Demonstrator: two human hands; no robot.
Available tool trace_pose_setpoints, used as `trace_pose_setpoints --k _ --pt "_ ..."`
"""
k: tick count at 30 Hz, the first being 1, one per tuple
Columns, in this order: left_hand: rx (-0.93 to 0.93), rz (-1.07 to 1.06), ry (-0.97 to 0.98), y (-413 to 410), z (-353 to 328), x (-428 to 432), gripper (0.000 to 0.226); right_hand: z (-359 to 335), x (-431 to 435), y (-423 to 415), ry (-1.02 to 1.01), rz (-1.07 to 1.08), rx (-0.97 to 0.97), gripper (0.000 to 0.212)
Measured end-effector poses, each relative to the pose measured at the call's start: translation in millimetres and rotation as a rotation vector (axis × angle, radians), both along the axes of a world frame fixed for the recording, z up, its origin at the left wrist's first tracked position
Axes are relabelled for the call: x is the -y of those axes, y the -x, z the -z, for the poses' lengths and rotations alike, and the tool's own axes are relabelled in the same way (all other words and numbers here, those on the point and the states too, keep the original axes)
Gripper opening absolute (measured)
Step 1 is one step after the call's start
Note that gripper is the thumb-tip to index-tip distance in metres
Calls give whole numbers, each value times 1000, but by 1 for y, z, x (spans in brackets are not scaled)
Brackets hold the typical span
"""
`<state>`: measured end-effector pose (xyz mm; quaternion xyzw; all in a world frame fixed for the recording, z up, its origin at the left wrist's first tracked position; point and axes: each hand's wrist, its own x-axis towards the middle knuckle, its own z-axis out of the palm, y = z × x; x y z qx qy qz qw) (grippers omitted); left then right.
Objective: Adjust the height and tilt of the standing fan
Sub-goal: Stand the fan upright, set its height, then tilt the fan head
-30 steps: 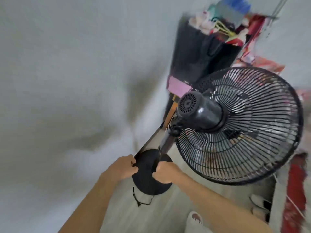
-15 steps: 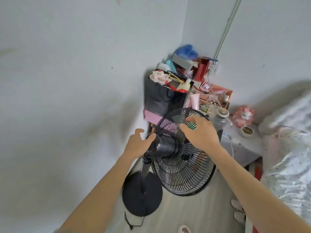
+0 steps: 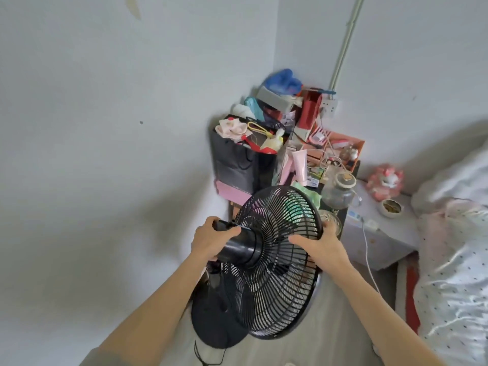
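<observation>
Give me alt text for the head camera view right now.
A person grips a black standing fan with both hands: the left hand wraps the motor housing, the right hand holds the grille rim. Its round base stands on the floor beside a cluttered corner table.

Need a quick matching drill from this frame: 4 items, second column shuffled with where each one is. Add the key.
1. left hand
2. right hand
3. round base
4. glass jar

A. on the floor under the fan head
B. gripping the grille's rim
C. wrapped around the motor housing
D. on the cluttered stand behind the fan

Pairs: 1-C, 2-B, 3-A, 4-D
</observation>
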<state>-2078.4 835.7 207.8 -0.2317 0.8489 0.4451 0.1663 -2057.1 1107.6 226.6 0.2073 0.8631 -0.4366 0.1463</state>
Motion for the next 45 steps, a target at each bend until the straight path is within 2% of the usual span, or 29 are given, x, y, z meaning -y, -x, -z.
trace_pose_setpoints --k 2,6,11,16,21,24,26,31,39,45 --pt "0 50 6 3 0 9 66 -2 6 -10 -56 9 23 106" --pt "-25 150 -12 15 0 27 83 -13 25 -28 -85 76 31 107" --pt "-74 172 -91 14 7 40 73 -35 44 -37 -173 121 26 104" --pt "-41 252 -80 22 8 50 77 -36 58 -45 -228 106 18 100" --pt "13 200 -1 29 9 50 67 -22 62 -50 -36 251 -63 121" --pt "-28 91 5 22 17 27 65 -18 55 -44 257 338 -97 119" --pt "-77 4 21 20 18 8 58 -18 46 -40 335 334 -108 119" --pt "-135 -136 129 23 20 -16 57 -18 44 -38 234 304 -120 114" --pt "-199 -181 109 28 26 -10 37 -38 65 -32 -59 240 -166 104" --pt "-194 -191 -12 29 32 1 39 -66 83 -33 -225 147 -262 104"
